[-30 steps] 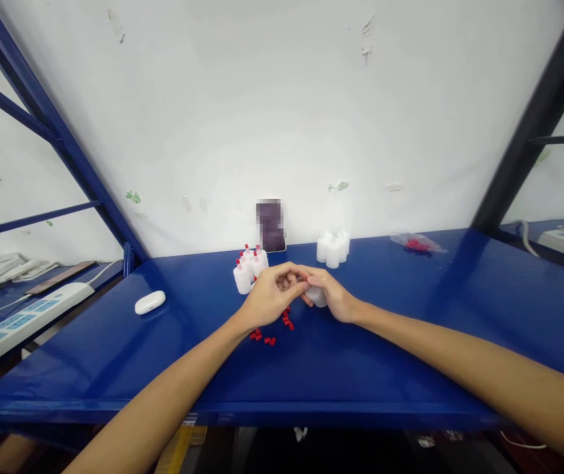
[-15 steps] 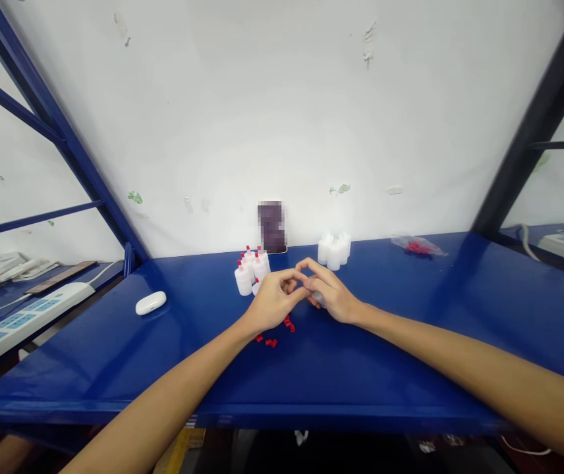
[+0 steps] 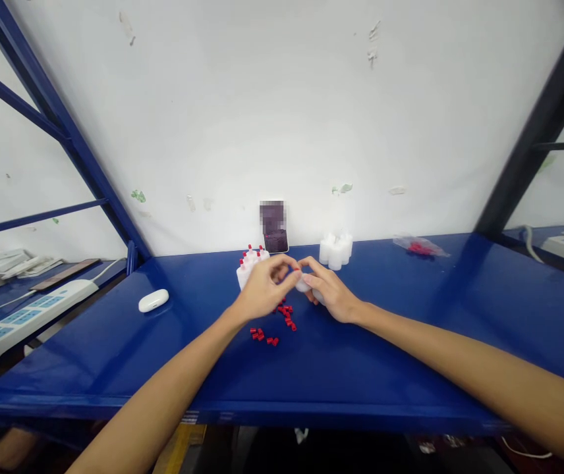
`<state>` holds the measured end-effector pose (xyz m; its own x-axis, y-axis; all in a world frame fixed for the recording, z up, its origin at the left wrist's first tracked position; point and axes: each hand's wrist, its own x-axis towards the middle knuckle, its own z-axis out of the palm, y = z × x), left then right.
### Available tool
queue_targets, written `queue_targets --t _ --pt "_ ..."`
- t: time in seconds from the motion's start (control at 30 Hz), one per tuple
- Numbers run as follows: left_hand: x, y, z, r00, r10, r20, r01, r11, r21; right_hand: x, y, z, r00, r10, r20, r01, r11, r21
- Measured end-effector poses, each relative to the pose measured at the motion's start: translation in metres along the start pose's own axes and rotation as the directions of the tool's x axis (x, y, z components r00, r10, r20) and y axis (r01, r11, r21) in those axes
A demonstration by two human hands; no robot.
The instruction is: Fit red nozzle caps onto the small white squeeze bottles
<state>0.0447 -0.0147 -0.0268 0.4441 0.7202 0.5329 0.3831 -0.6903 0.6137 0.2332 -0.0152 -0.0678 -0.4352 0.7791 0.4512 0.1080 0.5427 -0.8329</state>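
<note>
At the middle of the blue desk (image 3: 361,368), we hold a small white bottle (image 3: 303,284) between both hands, above the surface. Our right hand (image 3: 335,295) wraps the bottle, its fingers curled around the body and partly hiding it. Our left hand (image 3: 259,293) meets it with thumb and forefinger drawn close at the bottle's upper end. Red shows at these fingertips; we cannot tell whether they pinch a separate piece or one seated on the bottle.

Caution: a loose right grip may let the smooth body turn or slip. Off-centre pressure from the left fingers may tilt the red part or drop it. Squeezing too hard may dent the body, if its wall is soft.

Loose red pieces (image 3: 288,317) lie near our left wrist; a low sweep of the forearm may scatter them. Red-tipped bottles (image 3: 243,275) stand close together just beyond the left hand, where a careless knuckle may topple several. Plain white bottles (image 3: 335,253) stand upright beyond the right hand, exposed to a hurried reach.
</note>
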Motion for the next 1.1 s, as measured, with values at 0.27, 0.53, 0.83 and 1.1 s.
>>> queue_targets --t 0.27,0.53,0.83,1.1 --pt "0.004 -0.027 -0.069 0.974 0.190 0.123 -0.220 0.678 0.701 0.005 -0.001 -0.002 0.995 0.041 -0.095 -0.059 0.978 -0.198" --pt "0.004 -0.035 -0.071 0.983 0.124 0.136 -0.184 0.627 0.757 -0.001 -0.002 -0.003 0.991 -0.027 -0.131 -0.022 0.934 -0.356" --pt "0.003 -0.038 -0.072 0.986 0.090 0.137 -0.164 0.601 0.782 -0.001 -0.004 -0.010 0.997 -0.002 0.074 0.006 0.998 -0.062" --pt "0.002 -0.023 -0.057 0.970 0.141 0.196 -0.241 0.643 0.727 -0.003 0.004 -0.012 0.993 -0.084 -0.086 0.093 0.989 0.112"
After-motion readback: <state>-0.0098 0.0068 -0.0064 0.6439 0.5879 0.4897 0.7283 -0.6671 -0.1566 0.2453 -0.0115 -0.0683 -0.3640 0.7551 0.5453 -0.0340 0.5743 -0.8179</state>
